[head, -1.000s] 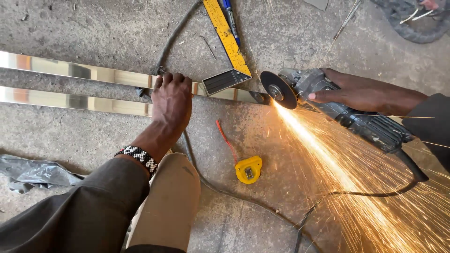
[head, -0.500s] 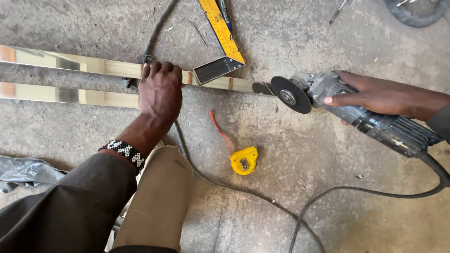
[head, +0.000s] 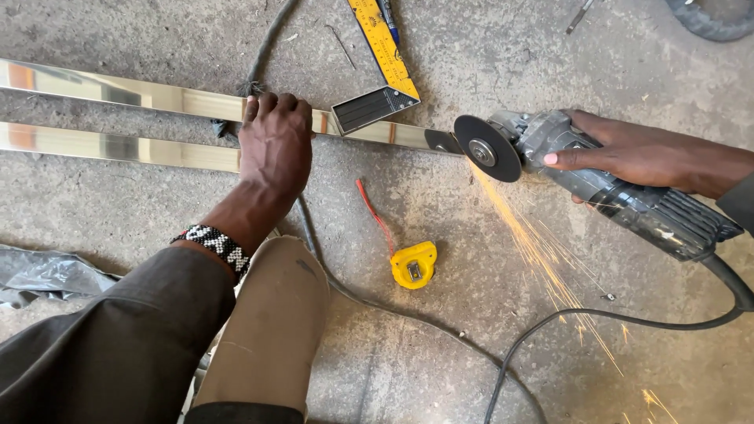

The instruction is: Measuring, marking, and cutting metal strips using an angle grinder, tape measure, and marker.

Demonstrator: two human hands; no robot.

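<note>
Brown cloth covers my knee [head: 271, 322], closest to me, with my dark sleeve [head: 110, 345] next to it. A bit further out on the concrete floor [head: 471, 361] lies a small yellow tape measure [head: 413, 265] with a red strap. A black cord [head: 597, 322] curls past it.

My left hand [head: 275, 145] presses flat on top of the shiny metal bar [head: 157, 98]; it holds the bar down and does not wrap round it. A second shiny bar [head: 118, 148] lies just beside it, nearer to me. My right hand [head: 636, 153] is closed tight round the grey grinder [head: 628, 192]. Its round disc [head: 487, 149] sits at the bar's right end, and orange sparks [head: 542, 251] fly toward me.

I think I am cutting or smoothing that end. The next move needs a steady push and a still bar.

The bar is long, thin and bright like a mirror. A yellow square ruler [head: 381, 55] rests across it, further away.
</note>
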